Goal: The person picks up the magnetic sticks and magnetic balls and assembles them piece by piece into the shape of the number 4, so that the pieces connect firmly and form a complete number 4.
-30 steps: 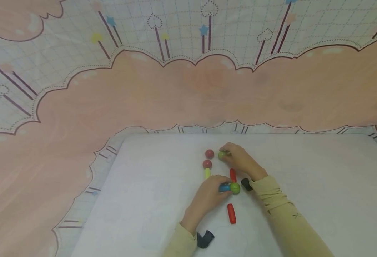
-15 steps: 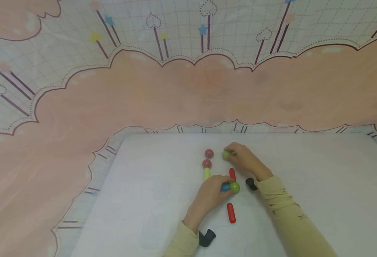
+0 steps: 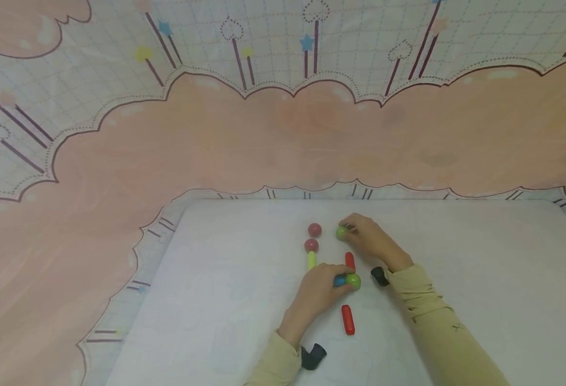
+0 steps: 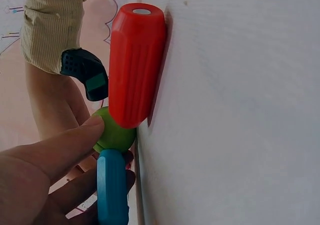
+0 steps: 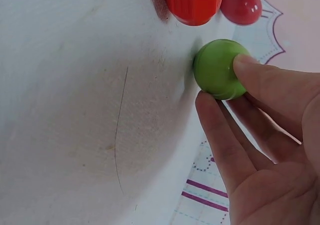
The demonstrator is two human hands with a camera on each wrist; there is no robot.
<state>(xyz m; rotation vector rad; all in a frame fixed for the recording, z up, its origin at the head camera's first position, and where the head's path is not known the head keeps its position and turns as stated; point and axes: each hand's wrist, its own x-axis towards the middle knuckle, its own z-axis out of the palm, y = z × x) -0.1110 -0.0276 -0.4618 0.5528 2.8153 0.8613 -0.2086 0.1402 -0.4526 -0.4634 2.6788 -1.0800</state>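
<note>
My left hand (image 3: 314, 289) grips a green ball (image 3: 353, 281) with a blue rod (image 3: 339, 281) against it. Close up in the left wrist view, my thumb presses on that green ball (image 4: 115, 130), and the blue rod (image 4: 112, 185) lies along my fingers. Farther back, my right hand (image 3: 369, 237) pinches a second green ball (image 3: 342, 232) between thumb and fingertips, low over the white tabletop. A red rod (image 3: 350, 261) lies between the two hands. Nearer the front is another red rod (image 3: 348, 320), large in the left wrist view.
Two red balls (image 3: 314, 230) sit left of the right hand, the nearer one at the end of a yellow rod (image 3: 311, 260) partly hidden by the left hand. Dark wrist cameras (image 3: 313, 357) stick out by the sleeves. A patterned cloth (image 3: 283, 139) rises beyond the white tabletop (image 3: 206, 279).
My right hand has shifted a little to the right with its green ball, away from the red balls. The left hand has slid slightly forward along the blue rod, covering more of it.
</note>
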